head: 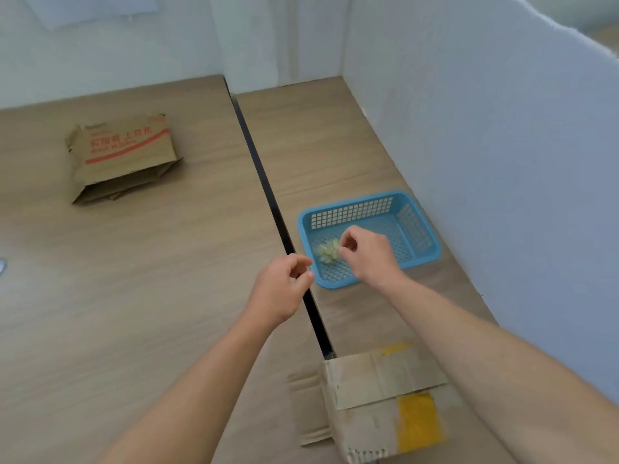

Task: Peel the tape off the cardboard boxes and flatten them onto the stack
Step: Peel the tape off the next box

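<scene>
A crumpled wad of clear yellowish tape (327, 252) lies in the blue plastic basket (417, 254) on the right table. My right hand (366, 254) is over the basket, its curled fingertips pinching the wad's right edge. My left hand (283, 288) hovers just left of the basket's near corner, above the gap between the tables, fingers loosely curled and holding nothing I can see. A cardboard box (385, 403) with yellow patches and raised flaps stands at the near edge under my right forearm. A stack of flattened boxes (124, 155) with red print lies far left.
A dark gap (264, 185) separates the two wooden tables. A white partition wall (485, 162) borders the right table closely behind the basket. White walls close off the far end. A small grey object (2, 265) shows at the left edge.
</scene>
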